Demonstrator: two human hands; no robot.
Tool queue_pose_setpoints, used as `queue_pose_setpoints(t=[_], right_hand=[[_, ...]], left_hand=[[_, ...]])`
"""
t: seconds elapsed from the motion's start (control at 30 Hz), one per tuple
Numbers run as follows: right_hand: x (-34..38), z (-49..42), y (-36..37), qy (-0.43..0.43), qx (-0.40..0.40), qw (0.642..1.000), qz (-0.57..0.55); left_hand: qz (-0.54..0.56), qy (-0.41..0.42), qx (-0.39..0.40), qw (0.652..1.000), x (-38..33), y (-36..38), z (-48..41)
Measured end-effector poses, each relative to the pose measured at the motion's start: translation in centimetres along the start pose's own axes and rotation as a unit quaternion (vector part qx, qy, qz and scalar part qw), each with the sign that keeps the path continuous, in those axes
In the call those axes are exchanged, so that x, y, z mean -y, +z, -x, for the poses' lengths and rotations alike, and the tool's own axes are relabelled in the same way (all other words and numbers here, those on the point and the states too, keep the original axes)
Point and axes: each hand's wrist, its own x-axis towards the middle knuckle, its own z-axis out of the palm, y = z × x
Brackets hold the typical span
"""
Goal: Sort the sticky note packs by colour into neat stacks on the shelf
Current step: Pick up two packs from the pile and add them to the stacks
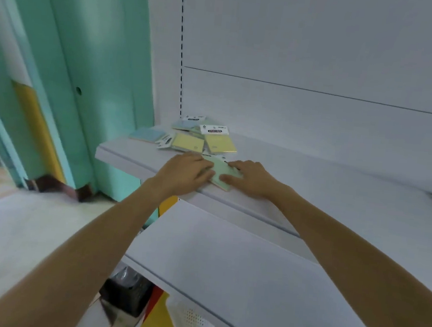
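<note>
The pack (pixel 223 174) lay at the shelf's (pixel 313 178) front edge, long axis pointing back toward the pile (pixel 199 138), gripped equally close by left hand (pixel 185 172) and right hand (pixel 251 178).

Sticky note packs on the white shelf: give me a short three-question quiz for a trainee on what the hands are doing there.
1. Multiple choice: what colour is the pack that the left hand and the right hand both hold? A yellow, B green, C blue.
2. True or false: the yellow packs lie farther back on the upper shelf than that pack.
3. Fill in: the loose pile of packs sits near the ___ end of the upper shelf.
Key: 1 B; 2 true; 3 left.
</note>
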Motion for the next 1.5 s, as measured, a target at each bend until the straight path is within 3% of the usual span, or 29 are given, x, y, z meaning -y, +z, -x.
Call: queue_pose_setpoints(t=[0.2,0.53,0.77,1.0,1.33,1.5], right_hand=[[-3.9,-1.1,-2.1,0.039,0.028,0.999,0.018],[-5.4,-2.0,-1.9,0.046,0.014,0.998,-0.03],[-6.0,-3.0,-1.2,0.0,-0.015,0.987,-0.158],[-5.2,-2.8,-1.7,-0.032,-0.041,0.977,-0.206],[-7.3,-1.8,-3.2,0.06,-0.027,0.975,-0.21],[-8.2,-1.4,-3.7,0.074,-0.015,0.965,-0.253]], left_hand=[[-0.012,-0.032,-0.039,0.999,0.2,0.2,-3.9],[-0.072,-0.163,0.033,0.983,1.0,1.1,-10.8],[0.017,-0.191,0.082,0.978,0.7,1.9,-13.5],[0.232,-0.2,0.04,0.951,0.1,1.8,-14.7],[0.187,-0.2,0.086,0.958,-2.0,2.6,-16.6],[0.229,-0.224,0.09,0.943,-2.3,2.5,-17.6]])
